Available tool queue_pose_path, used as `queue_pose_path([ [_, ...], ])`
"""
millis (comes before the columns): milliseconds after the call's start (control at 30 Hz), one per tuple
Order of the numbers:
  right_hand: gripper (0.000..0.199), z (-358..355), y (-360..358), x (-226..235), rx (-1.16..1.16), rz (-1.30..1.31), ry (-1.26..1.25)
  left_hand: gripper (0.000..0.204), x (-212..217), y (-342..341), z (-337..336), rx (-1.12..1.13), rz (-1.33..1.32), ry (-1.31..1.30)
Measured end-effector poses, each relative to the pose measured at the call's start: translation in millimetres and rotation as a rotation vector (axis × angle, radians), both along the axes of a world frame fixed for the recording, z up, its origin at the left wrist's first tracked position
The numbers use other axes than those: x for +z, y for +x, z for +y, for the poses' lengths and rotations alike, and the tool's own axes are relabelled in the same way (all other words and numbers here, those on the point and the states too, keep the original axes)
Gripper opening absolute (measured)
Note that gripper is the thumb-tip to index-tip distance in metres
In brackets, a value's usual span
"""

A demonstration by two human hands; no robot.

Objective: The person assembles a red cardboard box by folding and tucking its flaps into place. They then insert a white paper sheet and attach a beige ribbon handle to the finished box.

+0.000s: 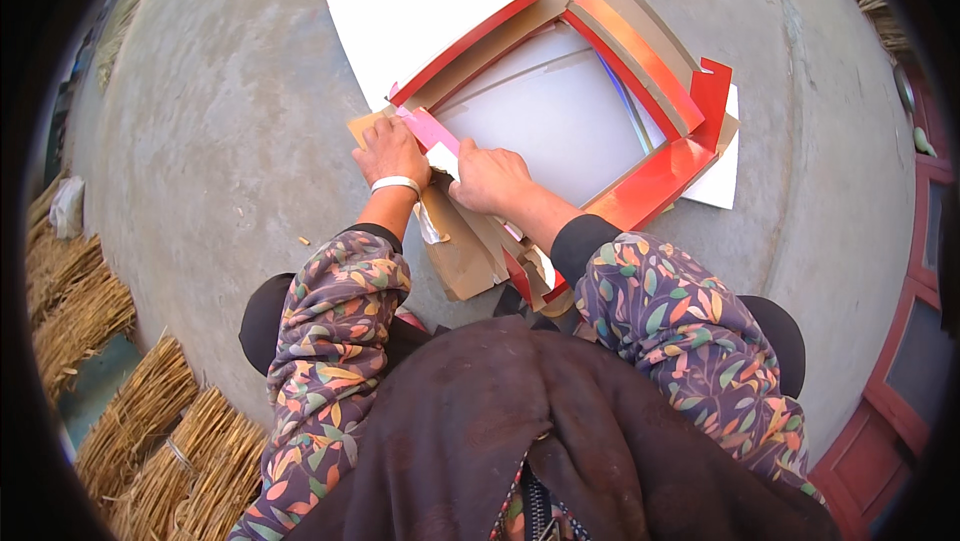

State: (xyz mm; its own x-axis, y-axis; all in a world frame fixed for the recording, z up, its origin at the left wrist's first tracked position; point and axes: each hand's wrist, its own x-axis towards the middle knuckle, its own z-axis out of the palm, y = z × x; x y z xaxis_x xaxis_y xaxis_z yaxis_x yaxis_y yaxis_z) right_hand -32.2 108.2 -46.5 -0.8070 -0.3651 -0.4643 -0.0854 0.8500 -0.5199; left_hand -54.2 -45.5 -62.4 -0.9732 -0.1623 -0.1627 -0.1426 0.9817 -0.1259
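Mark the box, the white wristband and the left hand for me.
Box point(652, 181): head view, on its red side at lower right.
Wristband point(396, 182): head view, on the middle of the band.
Left hand point(392, 152): head view, on its back.

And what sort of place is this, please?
Probably a rural yard, though I cannot be sure: bare concrete underfoot, bundles of dry stalks at left, and a red frame at right.

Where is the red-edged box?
Head view, upper centre: the box lies on the floor, left hand and right hand at its near-left corner.
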Motion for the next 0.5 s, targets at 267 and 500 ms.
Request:
queue_pose_path([
  [267,0.050,7,-4,-2,0.012,-0.036,-0.050,0.034,1,-5,-8,-0.063,-0.049,0.245],
  [500,0.054,25,-19,-24,0.054,-0.193,-0.198,0.028,6,-4,-6,-0.105,-0.030,0.358],
])
